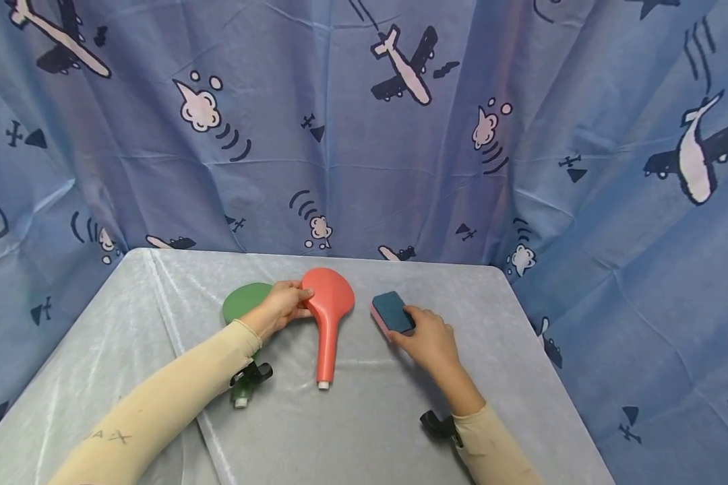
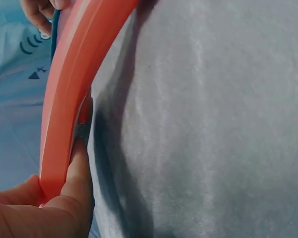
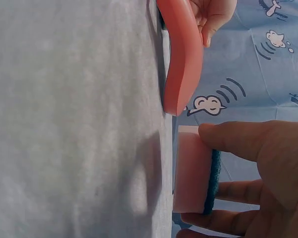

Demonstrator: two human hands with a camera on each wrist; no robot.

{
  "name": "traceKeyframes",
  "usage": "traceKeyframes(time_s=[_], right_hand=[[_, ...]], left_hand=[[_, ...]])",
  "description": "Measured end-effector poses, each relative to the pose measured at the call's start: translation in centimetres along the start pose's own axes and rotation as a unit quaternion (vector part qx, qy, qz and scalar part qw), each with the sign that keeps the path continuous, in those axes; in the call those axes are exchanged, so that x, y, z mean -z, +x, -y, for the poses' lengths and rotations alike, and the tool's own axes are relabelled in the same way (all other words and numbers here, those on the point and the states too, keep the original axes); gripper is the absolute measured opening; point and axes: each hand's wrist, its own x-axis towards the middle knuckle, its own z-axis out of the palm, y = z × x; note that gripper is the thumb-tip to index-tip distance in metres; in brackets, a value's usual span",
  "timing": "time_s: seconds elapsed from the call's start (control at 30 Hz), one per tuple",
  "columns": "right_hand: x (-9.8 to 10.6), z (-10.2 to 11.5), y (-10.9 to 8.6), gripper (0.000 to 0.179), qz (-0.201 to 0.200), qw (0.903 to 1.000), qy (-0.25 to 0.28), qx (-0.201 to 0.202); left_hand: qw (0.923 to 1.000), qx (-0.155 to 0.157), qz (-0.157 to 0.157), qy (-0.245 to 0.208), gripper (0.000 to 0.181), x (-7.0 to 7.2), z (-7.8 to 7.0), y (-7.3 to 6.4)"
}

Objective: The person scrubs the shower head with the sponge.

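Observation:
My left hand (image 1: 284, 305) grips the left edge of the rounded head of a red paddle-shaped thing (image 1: 327, 296), its thumb on top and fingers beneath. The narrow handle points toward me and ends in a white tip. In the left wrist view the red thing (image 2: 64, 99) appears edge-on, pinched at the bottom. To its right, my right hand (image 1: 429, 337) holds a kitchen sponge (image 1: 392, 311) between thumb and fingers. In the right wrist view the sponge (image 3: 192, 171) shows its pink foam and blue-green scouring layer.
A green thing (image 1: 243, 300) of similar shape lies on the table under my left forearm, which hides its middle. Pale velvety cloth (image 1: 364, 438) covers the table. Behind it hangs a blue curtain (image 1: 340, 135) with airplane prints.

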Motion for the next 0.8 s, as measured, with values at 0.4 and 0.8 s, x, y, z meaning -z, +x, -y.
traceKeyframes(time_s=[0.4,0.8], right_hand=[[-1.2,0.2,-0.2,0.076,0.025,0.9994,-0.024,0.000],[-1.0,0.1,0.0,0.078,0.041,0.9990,-0.017,0.012]], left_hand=[[0.9975,-0.022,-0.056,0.037,0.041,-0.1,0.8,0.2],[0.9931,-0.001,-0.085,0.080,0.069,-0.2,0.4,-0.8]])
